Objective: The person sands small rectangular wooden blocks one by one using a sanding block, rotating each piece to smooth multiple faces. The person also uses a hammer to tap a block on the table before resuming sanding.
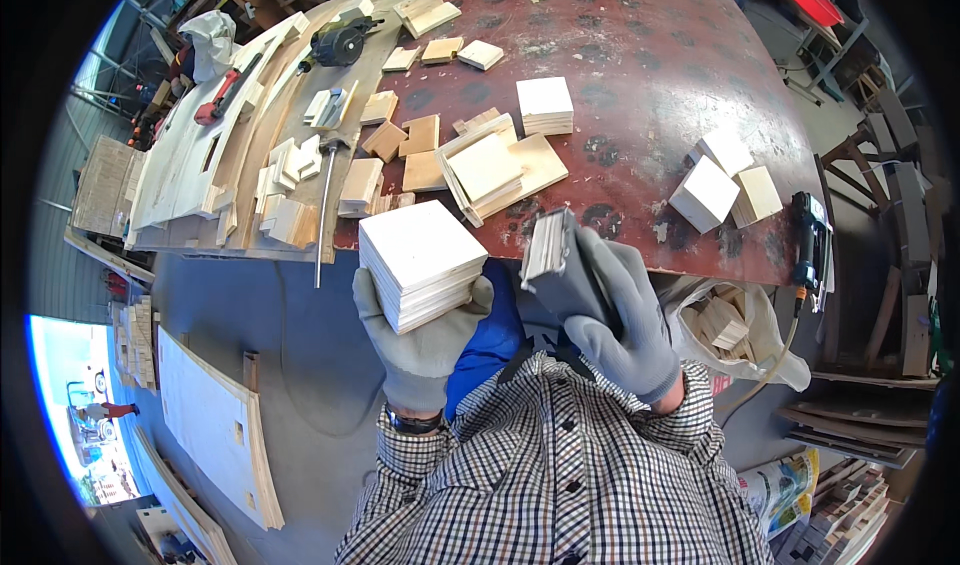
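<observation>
In front of my chest, my left hand (418,357) grips a thick square plywood block (422,245) from below, its pale flat face turned up and its layered edges facing me. To the right of it, my right hand (632,320) is closed around a dark grey block-shaped piece (578,275) with a pale, layered end. Whether that is a sanding block or dark-faced plywood, I cannot tell. The two pieces are apart. Both hands wear grey gloves. Just beyond them, on the red-brown table (640,95), lie loose plywood pieces (490,175).
A plywood block (545,105) sits farther back, with several more (705,195) at the right. A black corded power tool (808,240) is by the right edge. Below it hangs a white bag of offcuts (790,360). A metal clamp (326,210) overhangs the near edge at left.
</observation>
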Demonstrator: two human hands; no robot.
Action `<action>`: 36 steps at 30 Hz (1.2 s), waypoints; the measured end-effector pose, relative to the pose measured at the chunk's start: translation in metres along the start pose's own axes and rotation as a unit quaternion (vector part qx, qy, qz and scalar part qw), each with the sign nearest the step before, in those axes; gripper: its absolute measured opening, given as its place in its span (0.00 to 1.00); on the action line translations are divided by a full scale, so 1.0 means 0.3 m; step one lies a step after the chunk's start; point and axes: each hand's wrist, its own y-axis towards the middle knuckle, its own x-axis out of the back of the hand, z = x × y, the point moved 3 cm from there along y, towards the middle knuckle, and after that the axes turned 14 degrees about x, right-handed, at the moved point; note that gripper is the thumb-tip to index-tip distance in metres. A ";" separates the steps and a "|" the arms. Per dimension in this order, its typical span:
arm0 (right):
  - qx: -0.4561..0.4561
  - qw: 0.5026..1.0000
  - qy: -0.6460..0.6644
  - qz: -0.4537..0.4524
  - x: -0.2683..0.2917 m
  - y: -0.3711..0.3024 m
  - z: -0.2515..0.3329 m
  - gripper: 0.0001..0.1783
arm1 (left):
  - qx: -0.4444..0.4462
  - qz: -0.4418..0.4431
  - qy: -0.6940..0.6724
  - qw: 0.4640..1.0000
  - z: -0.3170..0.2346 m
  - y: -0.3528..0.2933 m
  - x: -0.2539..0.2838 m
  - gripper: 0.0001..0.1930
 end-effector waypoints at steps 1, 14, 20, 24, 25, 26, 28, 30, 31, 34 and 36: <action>-0.037 0.998 -0.009 -0.059 -0.019 0.004 -0.001 0.46 | -0.013 0.034 0.007 0.999 0.027 0.015 -0.014 0.41; 0.002 0.989 -0.117 -0.087 -0.151 0.084 0.018 0.45 | -0.136 -0.214 0.173 0.952 0.113 0.004 -0.057 0.47; 0.080 0.990 -0.101 -0.058 -0.164 0.073 0.100 0.45 | -0.105 -0.272 0.208 0.934 0.077 0.010 -0.031 0.47; 0.030 0.987 -0.126 -0.100 -0.158 0.051 -0.023 0.43 | -0.108 -0.145 0.126 0.975 0.097 0.027 -0.044 0.46; -0.031 0.987 -0.106 -0.118 -0.143 0.041 -0.075 0.43 | -0.099 -0.077 0.061 0.990 0.093 0.034 -0.046 0.45; -0.132 0.982 -0.047 -0.128 -0.119 0.024 -0.114 0.42 | -0.080 -0.059 0.019 0.995 0.087 0.041 -0.044 0.45; -0.193 0.970 -0.024 -0.149 -0.082 -0.001 -0.156 0.41 | -0.051 0.072 0.007 0.996 0.080 0.046 -0.027 0.44; -0.154 0.972 -0.002 -0.179 -0.067 -0.002 -0.145 0.41 | -0.041 0.072 0.003 0.997 0.080 0.056 -0.007 0.44; -0.153 0.965 0.057 -0.204 -0.057 0.016 -0.123 0.41 | -0.033 0.069 0.000 0.997 0.086 0.057 -0.007 0.44; -0.140 0.972 0.126 -0.138 -0.053 0.071 -0.043 0.42 | -0.015 -0.064 -0.072 0.995 0.112 0.050 -0.048 0.47; -0.107 0.970 0.182 -0.122 -0.076 0.095 -0.023 0.42 | 0.015 -0.052 -0.155 0.986 0.124 0.050 -0.043 0.51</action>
